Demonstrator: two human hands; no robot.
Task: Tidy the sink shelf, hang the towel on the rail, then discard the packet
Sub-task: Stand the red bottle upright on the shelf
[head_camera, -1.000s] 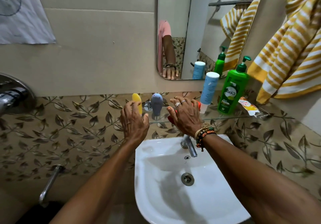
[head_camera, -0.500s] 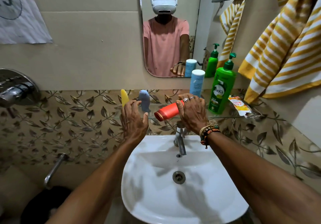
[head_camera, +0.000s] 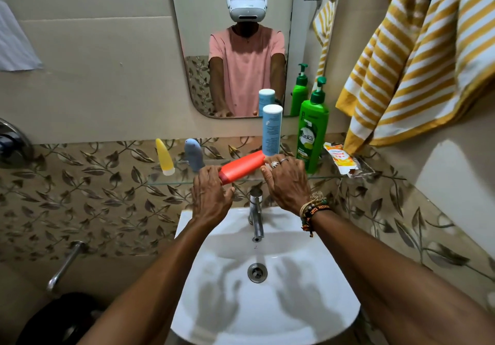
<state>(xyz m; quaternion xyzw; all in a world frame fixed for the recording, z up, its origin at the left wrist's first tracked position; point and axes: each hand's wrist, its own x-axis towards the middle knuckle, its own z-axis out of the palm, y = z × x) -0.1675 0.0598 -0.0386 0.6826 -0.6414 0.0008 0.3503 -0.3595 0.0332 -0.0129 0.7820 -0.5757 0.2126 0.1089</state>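
Driving this one remotely, quick read. The red bottle [head_camera: 242, 166] is up off the glass shelf [head_camera: 176, 180], slung between both hands. Its long axis runs tilted, cap end low toward the left and fat base high toward the right. The right hand [head_camera: 288, 181] has its fingers curled over the base, a proper grip. The left hand [head_camera: 211, 197] has its fingertips on the cap end with the thumb splayed out below. Can't tell if that's a real pinch or just a touch.

To stand it up, I reckon the base has to swing down onto the shelf, so the right hand leads. It's smooth, glossy plastic and round, so it'll probably roll if laid flat. The crinkly foil packet [head_camera: 340, 158] sits at the shelf's right end, under the striped towel [head_camera: 415, 63].
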